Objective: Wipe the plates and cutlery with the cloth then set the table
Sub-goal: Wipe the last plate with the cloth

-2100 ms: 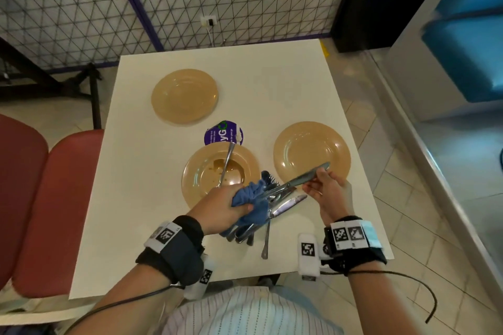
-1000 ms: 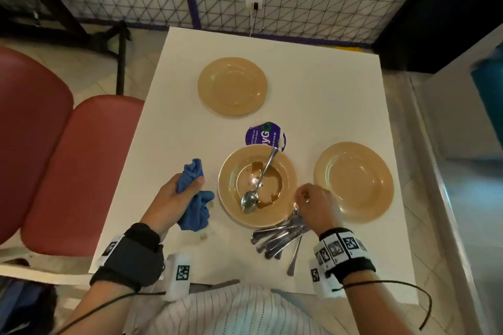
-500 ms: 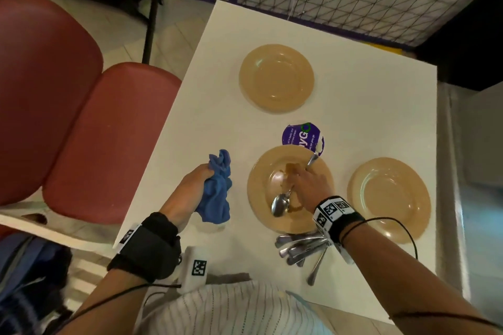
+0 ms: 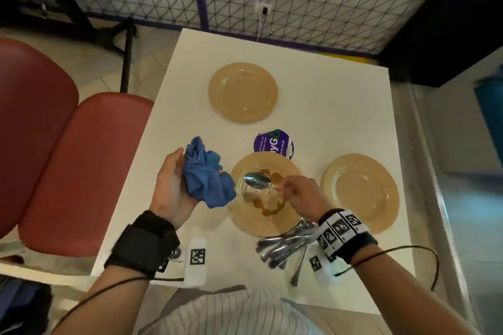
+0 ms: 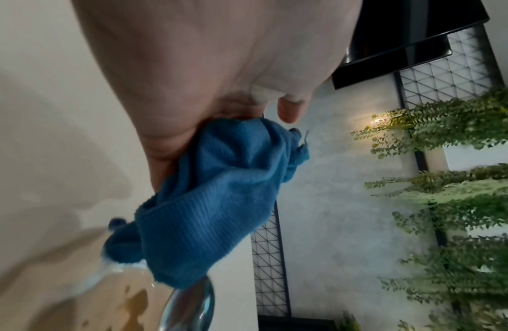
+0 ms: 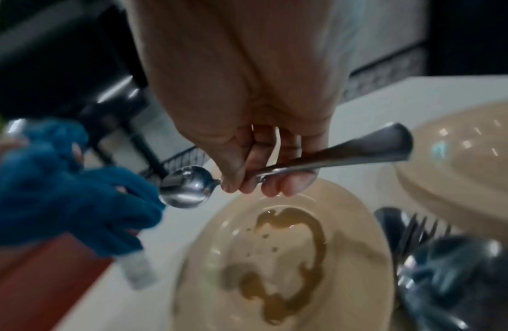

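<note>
Head view: hands hold cloth (image 4: pixel 206 177) and spoon (image 4: pixel 257 181) over the stained plate (image 4: pixel 245 215) — cutlery pile (image 4: pixel 285 249) just beside it

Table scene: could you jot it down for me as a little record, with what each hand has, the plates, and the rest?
left hand: holds the bunched blue cloth
right hand: pinches the spoon by its handle, lifted above the soiled plate
soiled plate: nearest, brown sauce smears inside
clean-looking plates: far plate, right plate
cutlery pile: on the white table, at the soiled plate's near edge
purple lid: just beyond the soiled plate
</note>
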Available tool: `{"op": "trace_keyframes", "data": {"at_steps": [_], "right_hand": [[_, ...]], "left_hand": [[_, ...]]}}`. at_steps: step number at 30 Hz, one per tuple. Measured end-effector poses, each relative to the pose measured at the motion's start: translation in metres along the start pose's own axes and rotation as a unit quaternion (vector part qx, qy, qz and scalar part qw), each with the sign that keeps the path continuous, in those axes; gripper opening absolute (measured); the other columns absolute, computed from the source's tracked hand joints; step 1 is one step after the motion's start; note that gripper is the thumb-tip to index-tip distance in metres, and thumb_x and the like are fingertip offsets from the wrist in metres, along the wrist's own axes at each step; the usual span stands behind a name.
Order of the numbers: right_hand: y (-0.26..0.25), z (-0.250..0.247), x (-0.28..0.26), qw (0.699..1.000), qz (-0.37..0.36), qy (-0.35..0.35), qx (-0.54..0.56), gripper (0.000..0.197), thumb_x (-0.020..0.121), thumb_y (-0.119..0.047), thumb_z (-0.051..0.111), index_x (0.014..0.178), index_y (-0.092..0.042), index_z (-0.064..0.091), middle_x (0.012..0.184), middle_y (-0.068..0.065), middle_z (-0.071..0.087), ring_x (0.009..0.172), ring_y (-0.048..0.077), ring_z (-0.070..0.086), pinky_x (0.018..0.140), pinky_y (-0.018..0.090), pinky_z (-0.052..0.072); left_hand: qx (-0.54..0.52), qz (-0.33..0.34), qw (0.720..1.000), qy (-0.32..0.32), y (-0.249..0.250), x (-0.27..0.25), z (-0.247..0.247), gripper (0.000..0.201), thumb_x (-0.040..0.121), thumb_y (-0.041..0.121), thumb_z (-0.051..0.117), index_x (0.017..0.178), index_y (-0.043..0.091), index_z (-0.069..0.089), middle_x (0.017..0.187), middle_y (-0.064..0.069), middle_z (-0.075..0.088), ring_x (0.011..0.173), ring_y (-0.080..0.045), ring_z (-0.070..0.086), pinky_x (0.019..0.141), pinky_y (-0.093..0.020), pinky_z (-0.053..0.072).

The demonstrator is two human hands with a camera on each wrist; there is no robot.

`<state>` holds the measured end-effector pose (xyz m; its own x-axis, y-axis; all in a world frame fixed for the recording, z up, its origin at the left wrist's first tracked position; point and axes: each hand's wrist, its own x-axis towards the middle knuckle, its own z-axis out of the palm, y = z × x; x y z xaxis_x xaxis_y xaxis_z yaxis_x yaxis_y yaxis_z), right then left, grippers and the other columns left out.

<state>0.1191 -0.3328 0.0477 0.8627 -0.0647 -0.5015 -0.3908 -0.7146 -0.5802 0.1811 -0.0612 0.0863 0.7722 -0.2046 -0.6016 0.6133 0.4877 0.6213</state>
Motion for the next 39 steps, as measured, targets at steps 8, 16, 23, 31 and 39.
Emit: {"op": "trace_keyframes", "data": {"at_steps": [8, 16, 23, 31, 39], "right_hand": [[-0.026, 0.003, -0.047, 0.916, 0.046, -0.010, 0.398, 0.014, 0.094, -0.002, 0.062, 0.105, 0.007, 0.064, 0.071, 0.010, 0.062, 0.054, 0.013, 0.058, 0.052, 0.020, 0.051], [-0.023, -0.004, -0.093, 0.897, -0.001, -0.011, 0.442, 0.016, 0.097, -0.005, 0.058, 0.095, 0.008, 0.066, 0.081, 0.020, 0.064, 0.061, 0.018, 0.060, 0.058, 0.028, 0.054], [-0.017, -0.015, -0.097, 0.909, -0.002, 0.035, 0.416, 0.014, 0.097, -0.010, 0.060, 0.097, 0.001, 0.069, 0.071, 0.010, 0.066, 0.059, 0.015, 0.062, 0.058, 0.026, 0.054], [-0.018, -0.018, -0.106, 0.911, -0.034, 0.061, 0.407, 0.012, 0.095, 0.002, 0.057, 0.091, 0.008, 0.066, 0.072, 0.018, 0.062, 0.056, 0.018, 0.058, 0.051, 0.024, 0.052], [0.011, -0.017, -0.099, 0.959, -0.049, 0.088, 0.265, 0.017, 0.090, -0.014, 0.066, 0.074, -0.010, 0.069, 0.071, 0.007, 0.069, 0.061, 0.011, 0.060, 0.063, 0.037, 0.053]], "left_hand": [[0.160, 0.079, 0.984, 0.004, -0.059, -0.013, 0.086, 0.013, 0.100, 0.025, 0.056, 0.113, 0.026, 0.059, 0.119, -0.001, 0.066, 0.107, -0.022, 0.066, 0.096, -0.047, 0.052], [0.296, 0.203, 0.933, 0.026, -0.070, -0.015, 0.116, 0.047, 0.095, 0.004, 0.061, 0.130, 0.033, 0.051, 0.132, -0.007, 0.058, 0.118, -0.020, 0.062, 0.098, -0.045, 0.054], [0.319, 0.205, 0.925, 0.021, -0.092, -0.033, 0.129, 0.048, 0.098, 0.010, 0.060, 0.140, 0.024, 0.044, 0.134, -0.003, 0.059, 0.121, -0.015, 0.060, 0.105, -0.041, 0.050], [0.300, 0.216, 0.928, 0.041, -0.098, -0.037, 0.143, 0.054, 0.089, 0.023, 0.066, 0.138, 0.032, 0.044, 0.128, 0.005, 0.061, 0.121, -0.016, 0.061, 0.103, -0.041, 0.051], [0.489, 0.175, 0.851, -0.070, -0.101, -0.044, 0.135, 0.080, 0.097, 0.022, 0.062, 0.157, 0.037, 0.011, 0.148, 0.006, 0.047, 0.131, -0.013, 0.051, 0.111, -0.040, 0.044]]}}
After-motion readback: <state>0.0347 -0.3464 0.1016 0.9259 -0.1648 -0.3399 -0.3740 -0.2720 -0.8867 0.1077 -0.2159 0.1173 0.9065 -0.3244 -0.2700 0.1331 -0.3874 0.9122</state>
